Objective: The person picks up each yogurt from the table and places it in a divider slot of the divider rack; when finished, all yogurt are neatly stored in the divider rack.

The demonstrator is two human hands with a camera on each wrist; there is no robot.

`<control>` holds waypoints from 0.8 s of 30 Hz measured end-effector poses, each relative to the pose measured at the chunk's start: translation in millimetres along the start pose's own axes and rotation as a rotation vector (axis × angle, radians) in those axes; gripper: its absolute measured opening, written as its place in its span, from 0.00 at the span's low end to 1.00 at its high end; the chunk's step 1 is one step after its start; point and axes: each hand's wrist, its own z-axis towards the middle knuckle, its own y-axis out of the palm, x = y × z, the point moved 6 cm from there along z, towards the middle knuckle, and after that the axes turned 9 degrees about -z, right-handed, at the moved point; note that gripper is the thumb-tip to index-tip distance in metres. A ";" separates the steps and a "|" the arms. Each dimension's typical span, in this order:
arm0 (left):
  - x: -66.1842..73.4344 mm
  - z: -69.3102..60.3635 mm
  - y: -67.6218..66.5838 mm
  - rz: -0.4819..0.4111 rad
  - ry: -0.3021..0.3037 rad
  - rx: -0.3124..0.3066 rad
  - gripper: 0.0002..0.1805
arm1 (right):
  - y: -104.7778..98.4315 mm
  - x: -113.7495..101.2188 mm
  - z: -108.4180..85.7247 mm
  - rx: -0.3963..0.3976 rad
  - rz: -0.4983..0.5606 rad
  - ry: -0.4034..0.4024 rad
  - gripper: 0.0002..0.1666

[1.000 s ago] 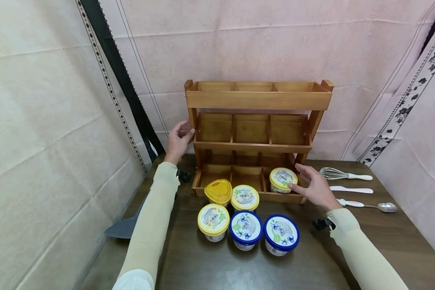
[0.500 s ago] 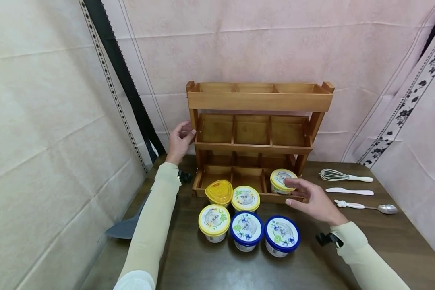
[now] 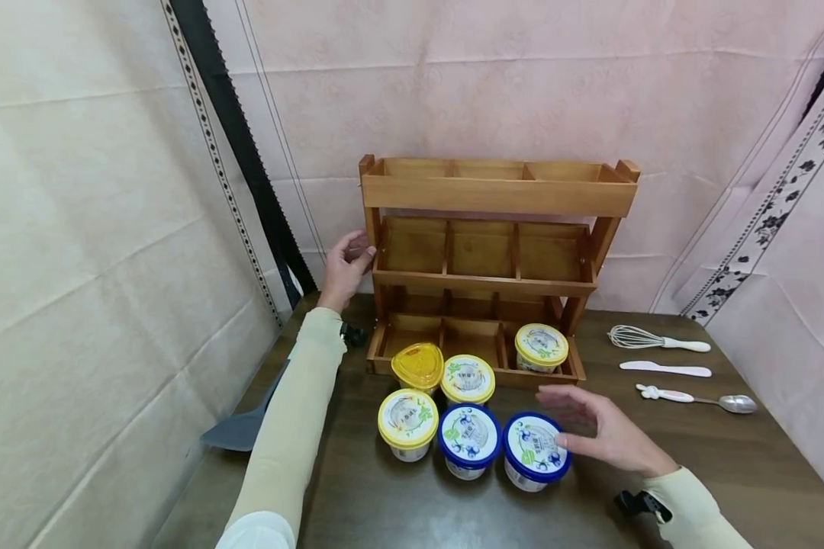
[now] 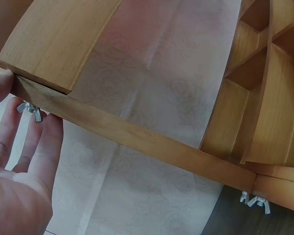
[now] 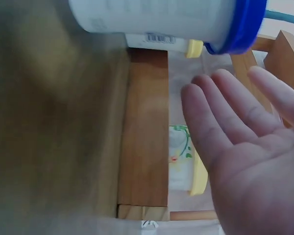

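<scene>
A three-tier wooden rack [image 3: 500,197] stands at the back of the table. My left hand [image 3: 346,268] holds its left side post, thumb in front and fingers behind, near a wing nut [image 4: 30,110]. One yellow-lidded tub [image 3: 542,347] sits in the bottom tier's right compartment. My right hand [image 3: 607,435], fingers extended and holding nothing, is beside the right blue-lidded tub [image 3: 532,450]; in the right wrist view a gap shows between the fingers and its lid. A second blue-lidded tub [image 3: 470,435], two yellow-lidded tubs [image 3: 408,418] and an amber-yellow lidded container [image 3: 417,366] stand close by.
On the right side of the table lie a whisk [image 3: 648,338], a white knife [image 3: 664,369] and a spoon [image 3: 696,398]. A grey-blue flat object [image 3: 236,431] is at the left edge, partly behind the left sleeve. Cloth curtains [image 3: 522,91] hang behind and at the sides.
My right hand has let go of the yellow-lidded tub in the rack and moved toward the front, to the right blue-lidded tub. The left hand has stayed on the rack post.
</scene>
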 end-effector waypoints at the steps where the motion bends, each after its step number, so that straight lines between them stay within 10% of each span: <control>1: 0.0 -0.4 0.8 -0.003 -0.002 -0.003 0.22 | 3.0 -0.2 -3.6 -0.013 0.010 0.001 0.36; 24: -2.2 0.6 0.6 0.011 0.021 0.005 0.23 | 20.9 -1.0 -16.0 -0.096 0.047 -0.010 0.52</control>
